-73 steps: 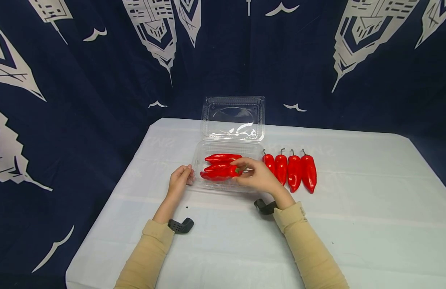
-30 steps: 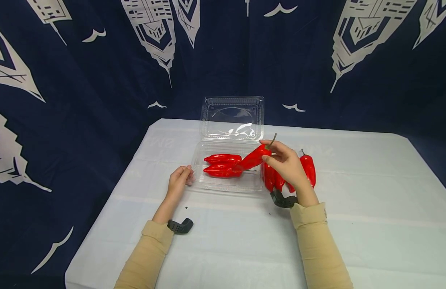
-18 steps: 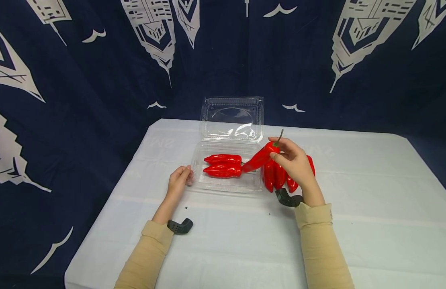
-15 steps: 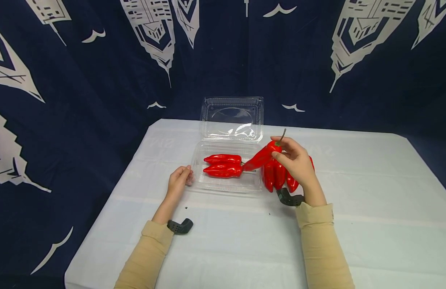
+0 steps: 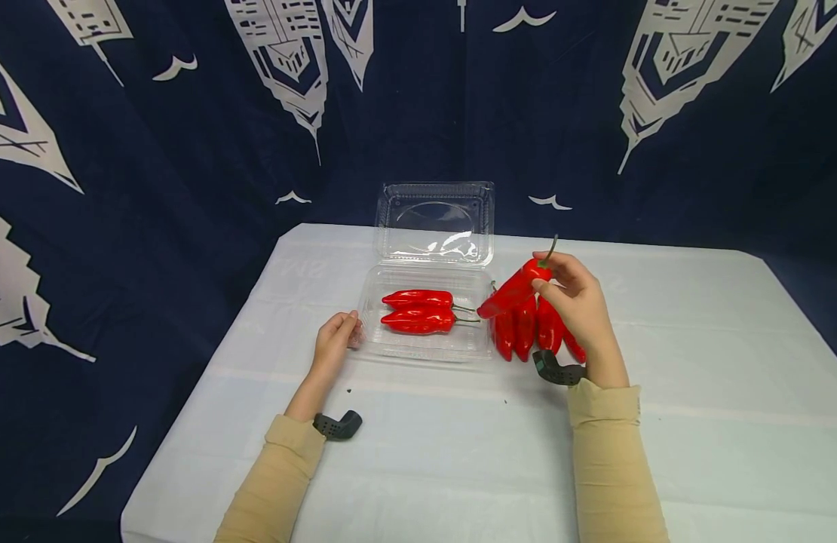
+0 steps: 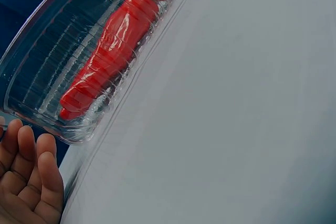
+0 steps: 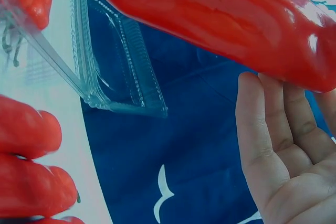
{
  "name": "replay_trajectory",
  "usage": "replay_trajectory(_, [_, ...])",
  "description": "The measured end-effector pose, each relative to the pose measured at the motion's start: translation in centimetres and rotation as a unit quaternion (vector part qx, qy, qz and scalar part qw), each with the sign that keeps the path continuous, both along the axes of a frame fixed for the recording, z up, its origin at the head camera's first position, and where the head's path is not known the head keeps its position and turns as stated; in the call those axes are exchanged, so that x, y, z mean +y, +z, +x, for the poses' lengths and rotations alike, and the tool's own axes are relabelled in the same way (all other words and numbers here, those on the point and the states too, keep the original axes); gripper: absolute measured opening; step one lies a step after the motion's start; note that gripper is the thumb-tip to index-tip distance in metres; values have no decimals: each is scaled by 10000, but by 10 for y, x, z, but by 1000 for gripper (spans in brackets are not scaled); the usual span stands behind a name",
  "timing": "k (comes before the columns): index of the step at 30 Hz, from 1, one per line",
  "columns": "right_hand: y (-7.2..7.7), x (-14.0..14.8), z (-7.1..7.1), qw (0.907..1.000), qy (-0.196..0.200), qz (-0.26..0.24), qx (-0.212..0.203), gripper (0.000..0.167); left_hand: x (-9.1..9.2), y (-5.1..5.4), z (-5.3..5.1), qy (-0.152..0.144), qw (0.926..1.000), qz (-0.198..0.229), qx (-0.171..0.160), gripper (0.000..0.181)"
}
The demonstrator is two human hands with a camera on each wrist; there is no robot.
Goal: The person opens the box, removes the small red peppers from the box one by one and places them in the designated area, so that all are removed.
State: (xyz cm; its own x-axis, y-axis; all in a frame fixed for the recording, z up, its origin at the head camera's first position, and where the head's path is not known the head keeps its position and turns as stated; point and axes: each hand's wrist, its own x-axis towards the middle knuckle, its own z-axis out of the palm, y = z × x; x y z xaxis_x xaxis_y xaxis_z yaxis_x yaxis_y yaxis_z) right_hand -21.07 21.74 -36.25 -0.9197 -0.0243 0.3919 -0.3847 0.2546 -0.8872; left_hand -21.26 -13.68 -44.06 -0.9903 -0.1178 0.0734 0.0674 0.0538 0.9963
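My right hand (image 5: 581, 302) pinches a red pepper (image 5: 516, 289) near its green stem end and holds it tilted, stem up, above the container's right edge. The right wrist view shows this held pepper (image 7: 220, 19) large over the fingers (image 7: 252, 114). Two red peppers (image 5: 418, 320) lie side by side in a clear plastic clamshell container (image 5: 425, 351), stems to the right. At the container's left edge, my left hand (image 5: 335, 335) grips the rim; in the left wrist view its fingers (image 6: 50, 177) curl by the container's corner, the thumb hidden.
The container's clear lid (image 5: 435, 222) stands open at the back. Several red peppers (image 5: 524, 332) lie in a row just right of the container, partly hidden by the right hand. A white cloth (image 5: 418, 467) covers the table; a dark blue patterned curtain (image 5: 418, 113) hangs behind.
My right hand has lifted one pepper out of the container and moved right and slightly up with it. Two peppers now lie inside where three were. The left hand keeps its place.
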Motion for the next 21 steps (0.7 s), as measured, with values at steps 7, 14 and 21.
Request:
replay_trajectory(7, [-1, 10, 1, 9998, -202, 49, -17, 40, 0, -1, -1, 17, 10000, 34, 2, 29])
replay_trajectory(14, [-1, 19, 2, 9993, -312, -169, 114, 38, 0, -1, 0, 13, 10000, 30, -39, 27])
replay_trajectory(21, [-2, 26, 3, 9982, -588, -128, 46, 39, 0, 0, -1, 31, 9999, 87, -47, 28])
